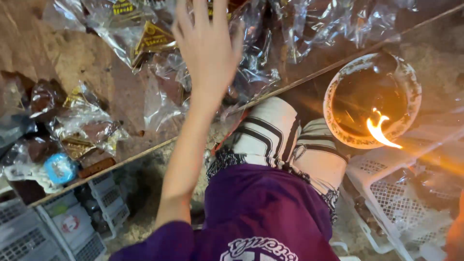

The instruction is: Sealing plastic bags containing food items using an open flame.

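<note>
My left hand (208, 46) reaches forward over a glass tabletop (121, 92), back of the hand up, fingers apart and holding nothing. Its fingertips hover over a heap of clear plastic packets (159, 43) with brown contents and yellow labels. Whether it touches them is hidden by the hand itself. My bare forearm runs down to a purple sleeve at the bottom left. My right hand is not in sight.
A round clay bowl of dark liquid (372, 99) burns with a small flame (382, 130) at its near rim, on the right. White plastic baskets (396, 203) sit below it, grey crates (29, 232) at the bottom left. More packets and a blue round lid (60, 168) lie left. Striped cloth (275, 135) covers my knees.
</note>
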